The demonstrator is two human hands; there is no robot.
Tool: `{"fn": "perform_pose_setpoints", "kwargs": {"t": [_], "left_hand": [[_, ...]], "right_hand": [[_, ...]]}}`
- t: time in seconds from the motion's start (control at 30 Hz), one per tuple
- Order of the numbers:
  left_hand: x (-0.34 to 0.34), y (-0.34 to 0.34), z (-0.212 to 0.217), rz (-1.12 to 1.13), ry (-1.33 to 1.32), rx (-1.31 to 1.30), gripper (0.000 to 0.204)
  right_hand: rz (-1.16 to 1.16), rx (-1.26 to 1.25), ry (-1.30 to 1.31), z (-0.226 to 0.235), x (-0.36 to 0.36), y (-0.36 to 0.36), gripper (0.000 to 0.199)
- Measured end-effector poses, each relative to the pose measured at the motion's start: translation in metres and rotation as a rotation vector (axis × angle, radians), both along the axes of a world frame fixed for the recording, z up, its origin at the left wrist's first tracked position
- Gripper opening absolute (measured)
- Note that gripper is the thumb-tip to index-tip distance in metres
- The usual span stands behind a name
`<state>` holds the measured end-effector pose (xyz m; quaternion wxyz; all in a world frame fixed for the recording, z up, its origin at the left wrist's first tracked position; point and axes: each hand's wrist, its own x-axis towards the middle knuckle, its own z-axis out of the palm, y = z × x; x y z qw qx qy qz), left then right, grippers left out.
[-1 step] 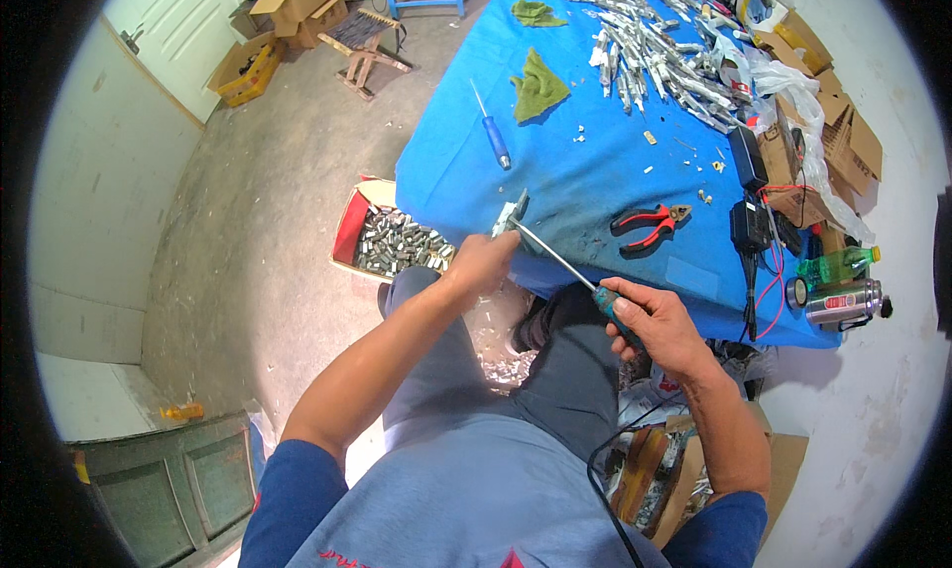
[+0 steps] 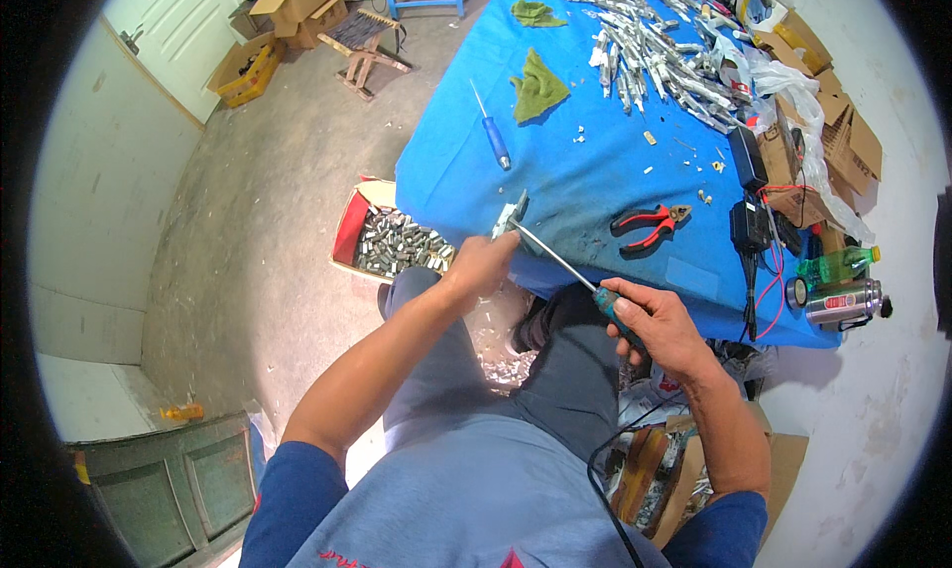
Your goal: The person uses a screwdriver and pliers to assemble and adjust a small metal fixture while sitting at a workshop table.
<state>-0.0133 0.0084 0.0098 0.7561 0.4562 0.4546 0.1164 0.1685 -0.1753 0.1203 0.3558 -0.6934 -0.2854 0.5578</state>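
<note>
My left hand is closed around a small white and grey piece, whose upper end sticks out past the fingers at the table's near edge. In my right hand is a screwdriver with a dark teal handle and a long metal shaft. Its tip reaches the piece beside my left fingers; whether it is wedged in or only touching, I cannot tell. Red-and-black pliers lie on the blue table cover beyond my right hand. A second screwdriver, blue-handled, lies farther off to the left.
A red-sided box of small metal pieces stands on the floor left of my knees. Many silvery strips are heaped on the far table, near green cloths. Black adapters, a green bottle and a steel flask line the right edge.
</note>
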Motion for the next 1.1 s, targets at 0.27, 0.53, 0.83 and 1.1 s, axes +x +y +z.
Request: {"fn": "perform_pose_setpoints", "kwargs": {"t": [0.27, 0.53, 0.83, 1.1], "left_hand": [[0.004, -0.01, -0.023, 0.074, 0.084, 0.246, 0.045], [0.01, -0.016, -0.005, 0.046, 0.22, 0.394, 0.058], [0.017, -0.013, -0.02, 0.076, 0.157, 0.375, 0.06], [0.013, -0.011, -0.011, 0.022, 0.251, 0.43, 0.056]], "right_hand": [[0.046, 0.028, -0.044, -0.005, 0.002, 0.0, 0.037], [0.288, 0.232, -0.723, 0.007, -0.016, 0.004, 0.033], [0.509, 0.296, -1.227, 0.01, -0.029, 0.004, 0.034], [0.378, 0.161, -0.666, 0.009, -0.01, 0.015, 0.035]]}}
